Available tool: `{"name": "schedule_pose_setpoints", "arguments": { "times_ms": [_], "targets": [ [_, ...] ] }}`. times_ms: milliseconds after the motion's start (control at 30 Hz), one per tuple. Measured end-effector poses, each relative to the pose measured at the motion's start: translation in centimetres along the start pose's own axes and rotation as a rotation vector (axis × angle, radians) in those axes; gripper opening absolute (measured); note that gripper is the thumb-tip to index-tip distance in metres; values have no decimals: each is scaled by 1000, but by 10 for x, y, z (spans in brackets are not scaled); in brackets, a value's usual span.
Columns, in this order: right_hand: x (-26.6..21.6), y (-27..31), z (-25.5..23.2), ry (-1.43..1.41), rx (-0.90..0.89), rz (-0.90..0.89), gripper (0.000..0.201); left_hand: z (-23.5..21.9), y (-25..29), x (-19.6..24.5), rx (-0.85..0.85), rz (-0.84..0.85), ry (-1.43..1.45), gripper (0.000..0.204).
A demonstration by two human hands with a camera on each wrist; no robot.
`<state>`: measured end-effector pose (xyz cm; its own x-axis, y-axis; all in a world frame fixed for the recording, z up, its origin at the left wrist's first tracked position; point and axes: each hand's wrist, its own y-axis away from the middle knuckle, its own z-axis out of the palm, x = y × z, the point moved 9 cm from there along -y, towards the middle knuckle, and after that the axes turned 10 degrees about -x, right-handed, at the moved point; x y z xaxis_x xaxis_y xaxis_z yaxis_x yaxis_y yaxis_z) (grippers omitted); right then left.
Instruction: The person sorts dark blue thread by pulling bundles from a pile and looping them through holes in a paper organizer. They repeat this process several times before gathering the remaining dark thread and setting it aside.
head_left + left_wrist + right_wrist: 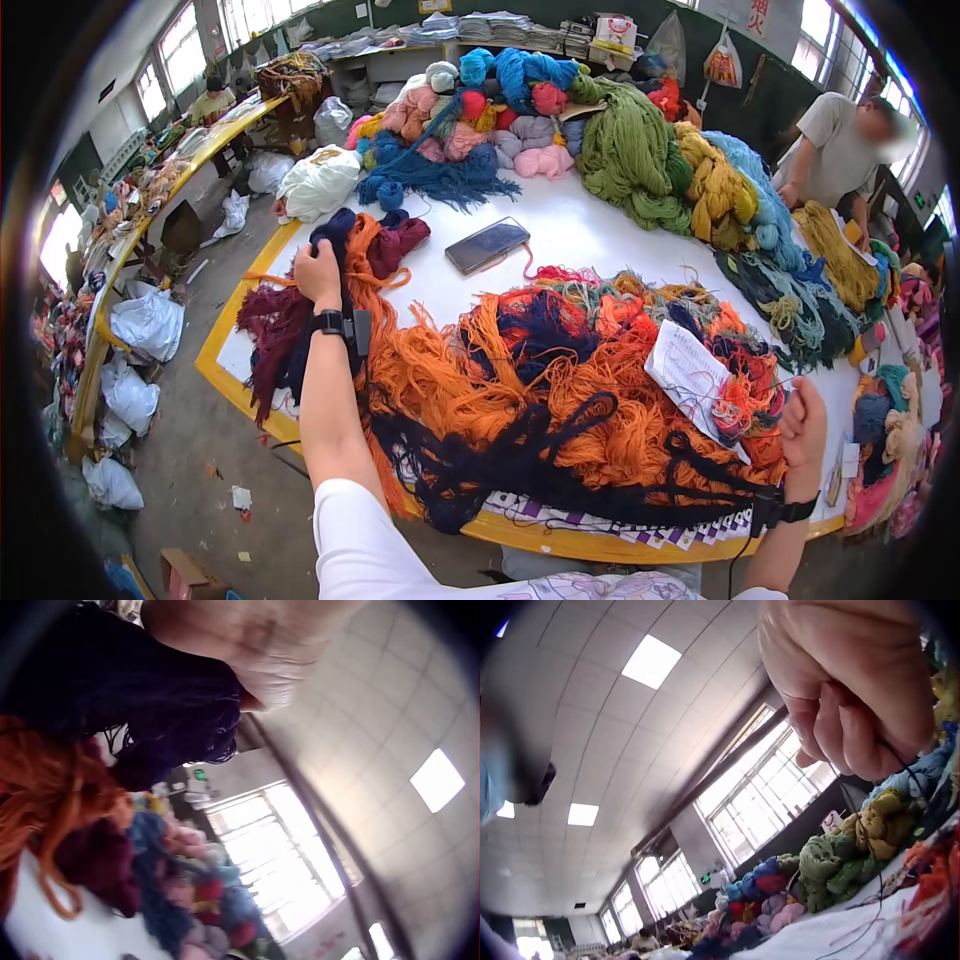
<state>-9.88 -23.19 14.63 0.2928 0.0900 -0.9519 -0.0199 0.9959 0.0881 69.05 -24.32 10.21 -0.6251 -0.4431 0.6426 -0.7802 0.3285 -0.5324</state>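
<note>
In the head view my left hand [318,275] grips a navy yarn skein [135,697] above the table's left side. Maroon yarn [262,335] and orange strands hang or lie beside it. On the right, my right hand [803,425] has its fingers curled and pinches a thin dark thread [880,889], which trails down from the fingertips in the right wrist view. Between the hands spreads a tangled heap of orange yarn [430,370], with loose navy yarn [480,460] across its front. A written sheet of paper [690,370] lies on the heap near the right hand.
A phone [487,245] lies on the white table [560,215] behind the heap. Coloured skeins line the far edge, including a green yarn bundle [630,145] and a white bundle [320,183]. Another person [835,150] stands at the right. White bags [148,320] sit on the floor at left.
</note>
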Motion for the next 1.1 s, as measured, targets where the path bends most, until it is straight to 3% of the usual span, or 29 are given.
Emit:
{"name": "schedule_pose_setpoints", "arguments": {
  "times_ms": [67,133,167,200,233,267,300,333,367,400,467,533,567,600,667,700,733,800,833,933,967,1033,1100],
  "targets": [
    [8,-2,37,151,-73,-33,16,-61,15,47,-26,162,359,31],
    [12,3,88,294,-80,-23,15,-129,66,122,-156,266,453,22],
    [23,4,114,286,-208,11,19,-160,104,159,-227,338,438,22],
    [21,11,145,472,-316,-140,26,-177,143,182,-278,413,484,17],
    [32,22,176,357,-471,-94,40,-199,190,218,-285,586,484,11],
    [34,37,212,137,-673,-216,55,-210,236,240,-334,687,471,11],
    [38,55,228,238,-769,-138,63,-211,281,255,-464,703,536,17],
    [49,68,234,199,-775,-15,61,-213,323,273,-553,790,588,18],
    [63,72,231,-40,-759,-107,57,-212,361,286,-661,765,613,20],
    [66,76,212,-78,-695,-42,54,-217,385,297,-653,807,653,17],
    [71,83,172,-145,-629,42,49,-225,415,312,-828,847,628,14],
    [54,99,141,-3,-639,-1,45,-235,411,309,-883,693,793,15],
    [47,106,131,20,-657,-18,44,-241,402,308,-776,700,726,21],
    [40,113,121,42,-675,-36,43,-243,397,319,-803,589,678,27],
    [30,122,110,63,-711,-92,43,-229,417,343,-1018,698,590,36],
    [25,126,105,107,-718,-138,44,-220,429,345,-1215,569,604,39],
    [19,129,100,150,-723,-185,45,-225,431,351,-1165,637,566,36],
    [1,138,95,415,-690,-428,47,-232,436,362,-1072,783,485,32],
    [-15,145,91,608,-589,-651,46,-232,441,366,-1136,738,444,28],
    [-27,151,85,625,-521,-956,42,-227,451,366,-1285,675,301,22],
    [-31,155,82,584,-502,-1026,33,-226,450,362,-1324,600,428,21],
    [-27,148,75,451,-537,-948,28,-225,449,349,-1388,425,686,21],
    [-20,142,69,286,-572,-813,20,-244,444,342,-1238,171,1093,17]
  ]
}}
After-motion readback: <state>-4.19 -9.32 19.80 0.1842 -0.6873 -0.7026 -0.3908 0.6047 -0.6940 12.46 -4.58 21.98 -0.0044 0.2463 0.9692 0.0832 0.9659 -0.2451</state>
